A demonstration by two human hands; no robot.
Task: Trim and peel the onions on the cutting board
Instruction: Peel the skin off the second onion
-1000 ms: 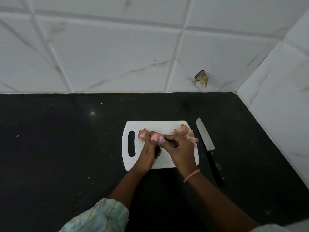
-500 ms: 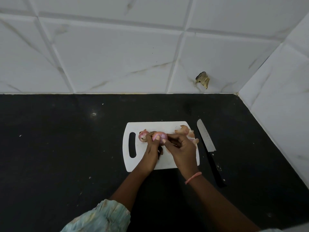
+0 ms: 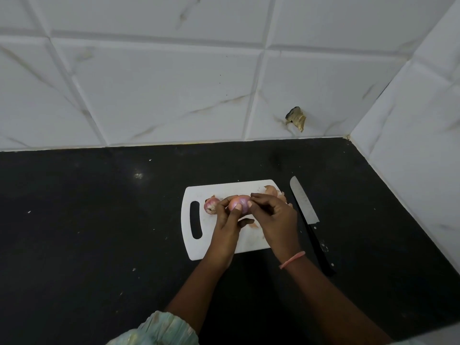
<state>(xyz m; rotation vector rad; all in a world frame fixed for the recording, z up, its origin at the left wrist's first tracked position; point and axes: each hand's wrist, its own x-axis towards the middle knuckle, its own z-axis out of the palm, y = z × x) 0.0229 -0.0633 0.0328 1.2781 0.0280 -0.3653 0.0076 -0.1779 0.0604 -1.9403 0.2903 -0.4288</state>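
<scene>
The left hand (image 3: 227, 226) curls its fingers and thumb round a pink onion (image 3: 239, 204), holding it just above the white cutting board (image 3: 199, 247), while the right hand (image 3: 275, 217) pinches at the onion's right end with its fingertips. A second onion (image 3: 211, 205) lies on the board beside the handle slot, with loose peels (image 3: 273, 190) at the far right corner. A knife (image 3: 307, 220) rests on the black speckled countertop (image 3: 87, 232) just right of the board. White marbled wall tiles (image 3: 161, 95) meet in a corner at the right.

A single head-worn camera looks forward and steeply down at a black counter (image 3: 87, 220). It faces the tiled wall corner (image 3: 348, 138), at arm's reach.
</scene>
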